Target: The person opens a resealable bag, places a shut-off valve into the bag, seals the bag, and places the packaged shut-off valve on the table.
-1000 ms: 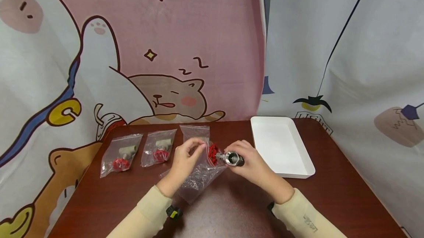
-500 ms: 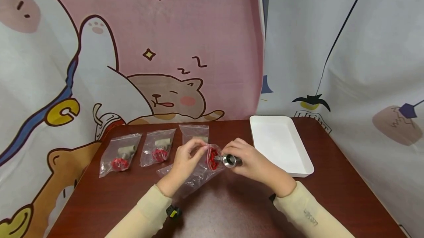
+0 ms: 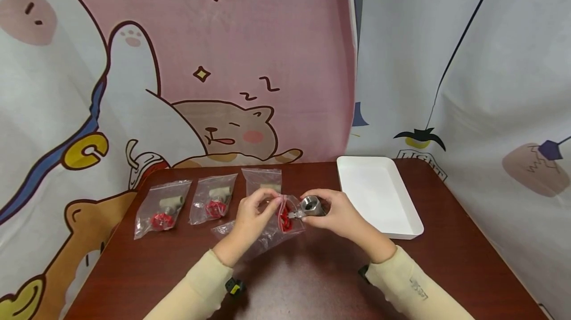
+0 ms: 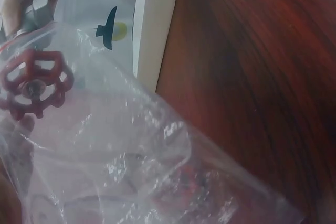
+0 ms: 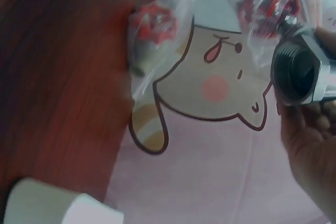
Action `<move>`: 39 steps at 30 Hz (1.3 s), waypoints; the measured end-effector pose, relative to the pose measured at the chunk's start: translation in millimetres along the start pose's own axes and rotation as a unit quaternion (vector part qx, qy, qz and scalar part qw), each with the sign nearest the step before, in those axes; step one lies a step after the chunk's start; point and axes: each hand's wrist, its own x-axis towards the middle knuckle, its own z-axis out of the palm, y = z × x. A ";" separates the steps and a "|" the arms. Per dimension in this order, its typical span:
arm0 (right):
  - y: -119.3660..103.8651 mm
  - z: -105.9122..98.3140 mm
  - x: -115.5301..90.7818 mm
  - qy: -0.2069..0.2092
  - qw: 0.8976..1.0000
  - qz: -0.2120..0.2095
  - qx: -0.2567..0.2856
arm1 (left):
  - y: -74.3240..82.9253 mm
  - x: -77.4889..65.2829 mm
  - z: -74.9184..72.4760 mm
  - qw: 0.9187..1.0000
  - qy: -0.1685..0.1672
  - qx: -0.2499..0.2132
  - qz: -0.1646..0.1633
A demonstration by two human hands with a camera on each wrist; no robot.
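Observation:
My right hand (image 3: 336, 213) grips a metal gate valve (image 3: 311, 205) by its body, fingers and thumb curled around it. One threaded opening faces the camera in the right wrist view, where the valve (image 5: 296, 72) is close up. Its red handwheel (image 3: 285, 218) lies inside a clear zip bag (image 3: 295, 201). With thumb and fingers my left hand (image 3: 252, 218) pinches the bag's edge at the mouth. The left wrist view shows the handwheel (image 4: 37, 85) through the plastic, while the bag (image 4: 121, 156) hangs loose and crumpled below.
To the left lie two bagged valves with red handwheels and beige-grey bodies: one bag (image 3: 151, 201) at the far left, another bag (image 3: 202, 191) beside it. Behind my left hand is a third bag (image 3: 260, 175), partly hidden. A white tray (image 3: 383, 196) sits at right on the brown table (image 3: 450, 260).
My right hand turns the valve, so its opening now faces up more and the body shows wider between thumb and fingers. The left hand keeps its pinch on the bag.

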 end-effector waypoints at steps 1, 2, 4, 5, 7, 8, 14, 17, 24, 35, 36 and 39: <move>-1.2 0.1 0.1 0.006 1.000 0.017 0.007 | -1.2 0.0 0.4 1.000 0.005 0.001 0.003; -2.4 0.3 0.5 0.011 0.999 0.033 0.015 | -1.9 0.1 0.7 1.000 0.008 0.002 0.006; -4.8 0.1 1.0 0.022 0.997 0.067 0.030 | -2.6 0.4 0.1 1.000 0.008 0.003 0.015; -5.9 0.1 1.3 0.026 0.996 0.081 0.039 | -3.3 0.8 -0.5 1.000 0.005 0.002 0.020; -7.0 0.3 1.7 0.034 0.993 0.104 0.053 | -3.7 1.5 -2.1 0.999 -0.005 0.015 0.035; -7.0 0.5 1.9 0.038 0.991 0.115 0.059 | -3.7 2.0 -3.3 0.999 -0.010 0.021 0.042; -7.6 1.3 0.5 0.073 0.978 0.177 0.087 | -1.8 5.0 -7.3 0.998 -0.025 0.045 0.045; -8.6 2.4 0.1 0.090 0.969 0.206 0.104 | 1.6 4.7 -5.2 0.998 -0.010 0.057 0.024; -14.3 6.7 0.6 0.104 0.962 0.221 0.124 | 10.9 2.8 4.4 0.994 0.018 0.104 0.000; -18.7 9.9 6.7 0.073 0.992 0.090 -0.043 | 12.5 0.8 9.2 0.986 0.040 0.159 0.013; -17.7 9.4 7.6 0.064 0.994 0.062 -0.063 | 12.4 1.1 9.1 0.985 0.040 0.165 0.019; -15.2 6.2 10.4 0.033 0.996 -0.004 -0.081 | 9.9 2.0 9.0 0.985 0.028 0.171 0.027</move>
